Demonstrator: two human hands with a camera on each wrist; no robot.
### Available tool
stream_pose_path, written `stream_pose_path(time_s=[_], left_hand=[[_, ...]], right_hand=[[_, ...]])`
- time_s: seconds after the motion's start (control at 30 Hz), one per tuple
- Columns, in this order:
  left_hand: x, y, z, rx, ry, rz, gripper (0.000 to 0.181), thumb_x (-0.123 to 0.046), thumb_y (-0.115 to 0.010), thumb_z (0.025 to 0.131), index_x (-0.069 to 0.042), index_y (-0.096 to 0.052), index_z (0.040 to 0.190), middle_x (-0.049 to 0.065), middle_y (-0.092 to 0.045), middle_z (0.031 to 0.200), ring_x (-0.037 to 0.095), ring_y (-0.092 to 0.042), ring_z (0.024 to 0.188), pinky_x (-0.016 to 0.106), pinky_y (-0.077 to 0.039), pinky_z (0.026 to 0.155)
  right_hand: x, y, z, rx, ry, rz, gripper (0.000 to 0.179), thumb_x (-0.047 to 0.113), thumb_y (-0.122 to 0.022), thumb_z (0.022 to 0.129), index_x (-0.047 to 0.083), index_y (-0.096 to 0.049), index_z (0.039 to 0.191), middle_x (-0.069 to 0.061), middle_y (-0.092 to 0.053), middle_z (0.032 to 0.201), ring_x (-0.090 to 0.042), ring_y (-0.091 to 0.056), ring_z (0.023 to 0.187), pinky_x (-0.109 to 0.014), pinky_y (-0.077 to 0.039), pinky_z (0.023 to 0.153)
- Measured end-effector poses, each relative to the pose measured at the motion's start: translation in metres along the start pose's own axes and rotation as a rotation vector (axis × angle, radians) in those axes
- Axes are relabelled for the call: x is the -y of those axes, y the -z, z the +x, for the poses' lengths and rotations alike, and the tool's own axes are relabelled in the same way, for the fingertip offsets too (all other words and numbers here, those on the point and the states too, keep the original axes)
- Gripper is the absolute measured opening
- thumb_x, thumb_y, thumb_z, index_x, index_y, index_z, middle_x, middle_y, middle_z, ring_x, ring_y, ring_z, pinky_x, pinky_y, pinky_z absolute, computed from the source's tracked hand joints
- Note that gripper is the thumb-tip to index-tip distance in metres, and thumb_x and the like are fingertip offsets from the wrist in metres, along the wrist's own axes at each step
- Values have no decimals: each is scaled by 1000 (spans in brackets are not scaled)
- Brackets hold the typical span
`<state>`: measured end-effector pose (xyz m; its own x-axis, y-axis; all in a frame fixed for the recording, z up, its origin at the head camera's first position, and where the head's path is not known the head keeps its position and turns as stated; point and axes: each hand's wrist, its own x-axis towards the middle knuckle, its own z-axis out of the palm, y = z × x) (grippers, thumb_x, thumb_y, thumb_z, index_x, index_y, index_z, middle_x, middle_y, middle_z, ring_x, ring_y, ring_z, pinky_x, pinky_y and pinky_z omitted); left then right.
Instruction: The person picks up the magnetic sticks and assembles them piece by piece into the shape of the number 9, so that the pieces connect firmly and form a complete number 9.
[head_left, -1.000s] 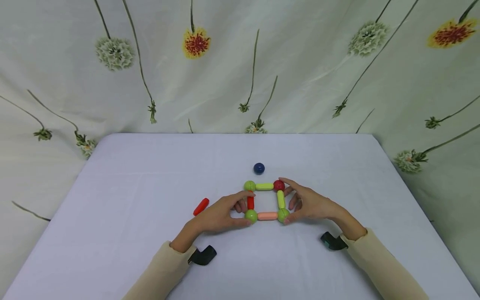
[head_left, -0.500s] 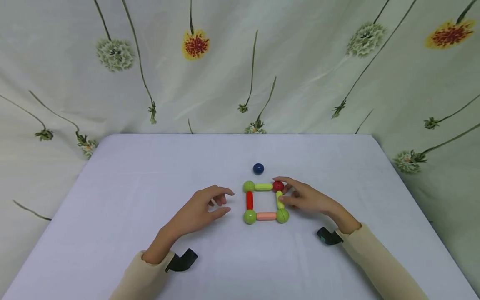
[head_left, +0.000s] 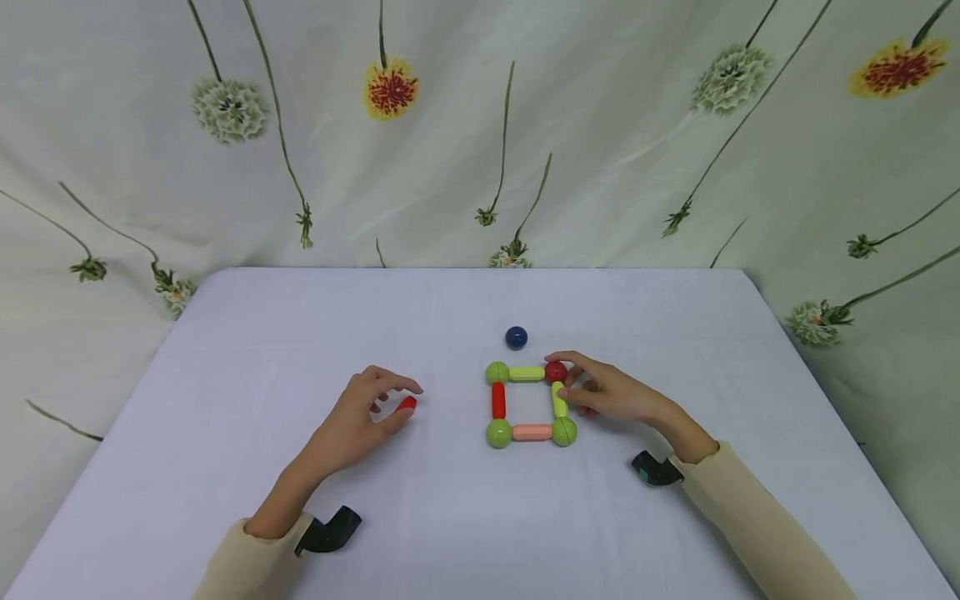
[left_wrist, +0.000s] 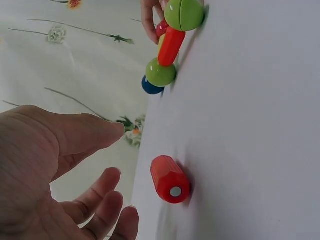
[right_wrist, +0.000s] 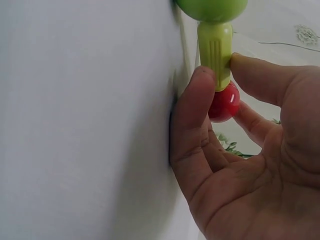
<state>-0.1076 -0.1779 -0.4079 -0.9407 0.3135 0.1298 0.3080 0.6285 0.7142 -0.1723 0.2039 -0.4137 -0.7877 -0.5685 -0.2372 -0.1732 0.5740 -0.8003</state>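
A square of ball-and-stick toy pieces lies on the table. Green balls (head_left: 498, 433) form three of its corners and a red ball (head_left: 556, 372) the far right one. My right hand (head_left: 611, 393) is at that side, its thumb and a finger on either side of the yellow-green stick (right_wrist: 215, 55), its index finger reaching behind the red ball. My left hand (head_left: 360, 417) hovers by a loose red stick (left_wrist: 170, 180), thumb and fingers spread with a gap to it. In the head view the left thumb hides part of that stick.
A dark blue ball (head_left: 516, 337) sits behind the square. A red stick (head_left: 498, 401) and a pink stick (head_left: 532, 432) make up its left and near sides. White cloth covers the table (head_left: 300, 325); a flowered curtain (head_left: 450, 167) hangs behind.
My left hand has left the square and moved left to the loose red stick. The right thumb has shifted from the near right green ball up to the yellow-green stick.
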Motion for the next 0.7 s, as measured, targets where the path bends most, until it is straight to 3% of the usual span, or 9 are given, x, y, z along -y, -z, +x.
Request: stream_pose_path(time_s=[0.33, 0.7], left_hand=[[15, -2, -3, 33, 56, -8, 28, -4, -71, 89, -17, -69, 114, 10, -57, 106, 22, -53, 93, 34, -47, 79], [17, -5, -3, 41, 29, -2, 28, -2, -70, 90, -17, -69, 113, 7, -59, 102, 16, -53, 87, 28, -46, 75]], right_hand=[[-1, 1, 0, 13, 11, 6, 53, 20, -60, 101, 17, -39, 150, -18, -56, 116, -19, -61, 70, -34, -54, 71], [0, 1, 0, 16, 20, 10, 53, 18, -59, 101, 17, -38, 150, -17, -56, 115, -19, -60, 69, -34, -54, 70]])
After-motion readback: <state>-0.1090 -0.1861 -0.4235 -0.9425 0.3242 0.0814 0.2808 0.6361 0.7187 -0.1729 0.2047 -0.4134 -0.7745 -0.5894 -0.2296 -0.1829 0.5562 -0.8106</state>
